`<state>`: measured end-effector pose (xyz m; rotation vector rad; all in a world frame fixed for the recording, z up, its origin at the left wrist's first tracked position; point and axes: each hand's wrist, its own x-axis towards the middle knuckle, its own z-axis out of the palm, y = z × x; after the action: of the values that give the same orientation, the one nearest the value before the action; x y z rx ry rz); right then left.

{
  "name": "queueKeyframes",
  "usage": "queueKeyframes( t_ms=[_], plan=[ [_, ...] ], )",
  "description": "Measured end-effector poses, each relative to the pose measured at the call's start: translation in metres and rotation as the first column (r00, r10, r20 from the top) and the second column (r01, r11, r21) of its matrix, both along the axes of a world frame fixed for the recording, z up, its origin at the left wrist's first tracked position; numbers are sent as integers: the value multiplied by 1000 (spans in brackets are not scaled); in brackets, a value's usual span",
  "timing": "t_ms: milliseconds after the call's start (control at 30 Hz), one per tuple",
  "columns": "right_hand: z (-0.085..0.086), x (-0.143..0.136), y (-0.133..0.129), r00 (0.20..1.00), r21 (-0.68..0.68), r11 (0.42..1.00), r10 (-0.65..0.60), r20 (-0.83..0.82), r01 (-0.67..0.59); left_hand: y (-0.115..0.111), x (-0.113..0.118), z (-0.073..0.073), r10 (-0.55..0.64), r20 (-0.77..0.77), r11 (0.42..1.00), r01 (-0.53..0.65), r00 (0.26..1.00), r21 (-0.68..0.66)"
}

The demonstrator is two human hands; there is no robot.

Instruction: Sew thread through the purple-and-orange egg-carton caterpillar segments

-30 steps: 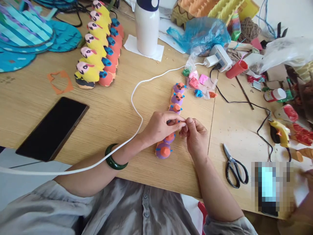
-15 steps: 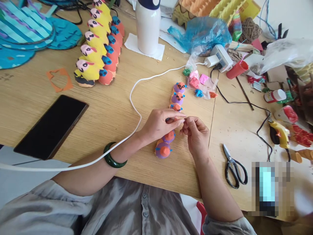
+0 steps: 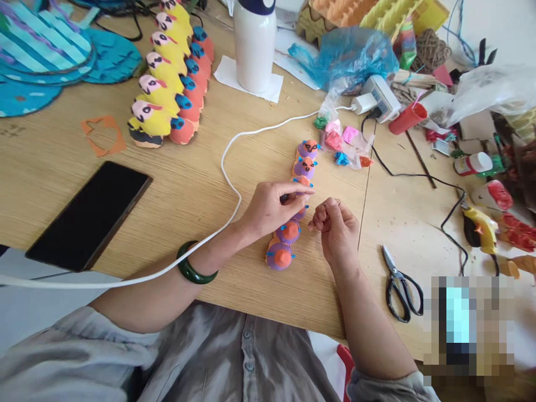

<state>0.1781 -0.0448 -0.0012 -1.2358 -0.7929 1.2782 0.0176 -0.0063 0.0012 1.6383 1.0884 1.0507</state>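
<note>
A strip of joined purple bumps [image 3: 280, 258], cut like an egg tray, lies lengthwise before me, with orange faces and small blue ears. The far faces carry dark markings; the nearest ones are plain orange. My left hand [image 3: 270, 209] is over the middle of the strip, hiding part of it, thumb and fingers drawn together in a pinch. Something dark shows in the gap of that hand, too hidden to name. Just right of the strip, my right hand [image 3: 338, 226] is closed, thumb against the index finger; whatever it pinches is too small to tell.
Colourful clay packets [image 3: 341, 139] lie beyond the strip. Scissors [image 3: 400, 282] rest at right, near a yellow glue gun [image 3: 481, 229]. A white cable [image 3: 224, 167] crosses over my left forearm. A phone [image 3: 87, 215], painted yellow figures [image 3: 157, 97] and a white bottle [image 3: 254, 50] stand around.
My hands have parted: their fingertips were touching or nearly so, and now a gap lies between them. The left hand has shifted slightly left and up.
</note>
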Motion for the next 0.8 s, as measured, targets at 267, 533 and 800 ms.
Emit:
queueKeyframes(
  t_ms=[267,533,800],
  plan=[
    [-5,-1,-3,994,50,998,34,100,-39,-5,6,3,-28,34,999,27,999,21],
    [-3,0,-2,992,40,998,37,119,-42,-5,5,0,-17,9,995,16,1000,101],
    [0,0,1,1000,6,1000,8,17,-8,-3,4,-2,18,5,997,-18,1000,68]
  ],
)
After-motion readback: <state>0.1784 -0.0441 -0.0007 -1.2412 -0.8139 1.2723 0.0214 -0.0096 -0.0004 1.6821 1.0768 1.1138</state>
